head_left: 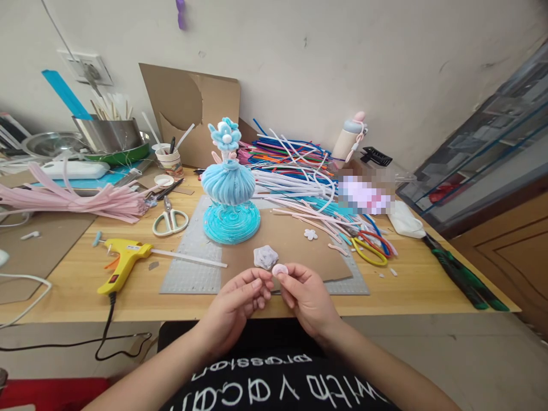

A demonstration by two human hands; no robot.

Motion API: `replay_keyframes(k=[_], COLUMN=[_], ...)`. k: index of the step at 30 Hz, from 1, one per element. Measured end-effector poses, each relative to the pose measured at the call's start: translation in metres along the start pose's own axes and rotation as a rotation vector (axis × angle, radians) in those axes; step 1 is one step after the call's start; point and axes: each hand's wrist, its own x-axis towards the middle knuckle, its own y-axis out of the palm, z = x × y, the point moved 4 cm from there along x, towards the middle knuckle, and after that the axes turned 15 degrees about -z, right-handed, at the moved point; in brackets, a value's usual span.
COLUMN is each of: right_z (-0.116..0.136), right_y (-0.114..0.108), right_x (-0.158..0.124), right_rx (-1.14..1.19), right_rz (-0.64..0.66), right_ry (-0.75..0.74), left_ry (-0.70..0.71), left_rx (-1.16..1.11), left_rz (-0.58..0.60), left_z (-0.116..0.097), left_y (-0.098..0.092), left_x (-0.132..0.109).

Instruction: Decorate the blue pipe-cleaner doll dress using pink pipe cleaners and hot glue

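Between the thumb and index finger of my right hand is a small pale pink fuzzy disc, apparently a coil of pipe cleaner. My left hand is curled closed beside it, thumb against the fingers, with the fingertips close to the disc's left edge. Whether those fingers grip anything is hidden. Just beyond them a pale lilac star-shaped piece lies on a brown cardboard sheet. Farther back stands a blue pipe-cleaner figure with a ruffled skirt, flower top and round coiled base. A small white flower lies to the right.
A yellow glue gun with a glue stick lies left, near white-handled scissors. Loose pipe cleaners heap at the back; pink ones lie left. Yellow-and-red-handled pliers and a green-black tool sit right.
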Motion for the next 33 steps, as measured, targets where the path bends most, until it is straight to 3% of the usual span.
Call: replay_keyframes(k=[3,6,10,17,20,25,30,33], right_z=[-0.001,-0.004,-0.005,-0.004,-0.005,-0.011,-0.014,-0.014], right_y=[0.002,0.005,0.01,0.012,0.012,0.013,0.009,0.009], right_x=[-0.002,-0.005,-0.008,-0.01,-0.011,-0.01,-0.008,-0.01], right_rx=[0.048,0.092,0.194,0.337,0.372,0.323,0.197,0.177], right_rz=[0.013,0.06,0.133,0.18,0.194,0.146,-0.041,-0.066], right_ry=[0.056,0.155,0.256,0.372,0.397,0.342,0.17,0.149], left_ry=[0.175,0.3,0.242,0.15,0.199,0.33,0.171,0.078], left_rx=[-0.007,0.006,0.085,0.167,0.245,0.353,0.34,0.276], left_rz=[-0.053,-0.019,0.019,-0.088,-0.119,-0.13,-0.222,-0.228], left_z=[-0.004,-0.006,0.001,0.011,0.007,-0.002,0.005,0.01], left_y=[-0.001,0.0,-0.001,-0.009,-0.007,0.003,0.0,-0.003], left_x=[0.001,0.0,0.002,0.009,0.008,0.007,0.01,0.01])
